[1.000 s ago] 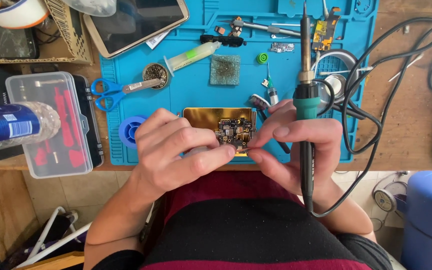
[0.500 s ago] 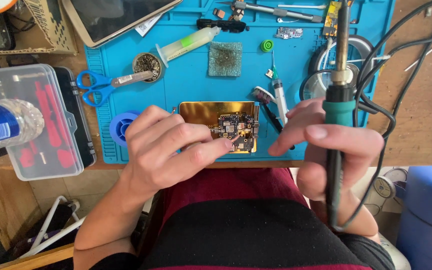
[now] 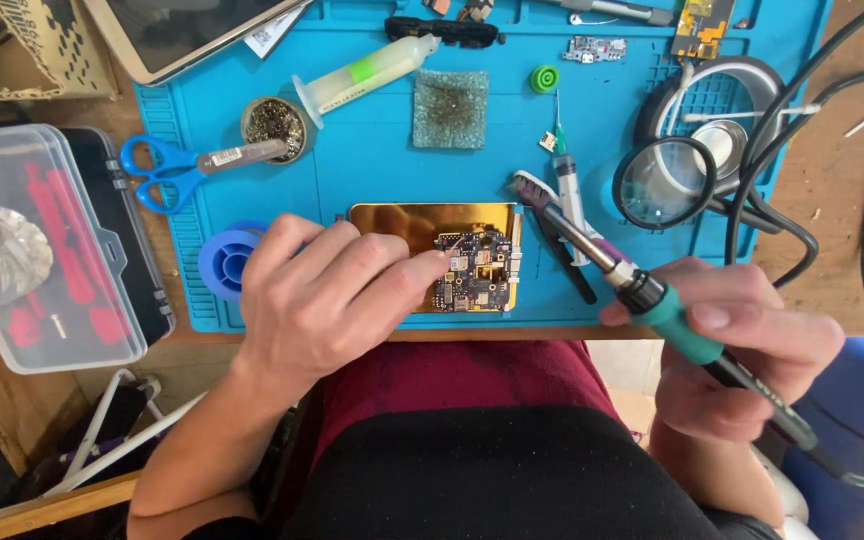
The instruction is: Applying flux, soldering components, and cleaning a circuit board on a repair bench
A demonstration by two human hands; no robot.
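Since half a second ago your right hand [image 3: 742,350] has tipped the soldering iron [image 3: 652,295] from nearly upright to a slant, so its tip now points up-left toward the top right corner of the gold plate [image 3: 402,222]. You've got that hand closed around the green grip, thumb on top, cable trailing off to the lower right. Your left hand [image 3: 327,290] hasn't really budged: it lies flat and loosely spread on the plate, holding nothing, fingertips pressing the left edge of the little circuit board [image 3: 477,272]. That board sits on the right part of the plate, near the front edge of the blue mat [image 3: 372,150]. Blue scissors [image 3: 167,172] lie off to the left, magnifier [image 3: 664,182] to the right.
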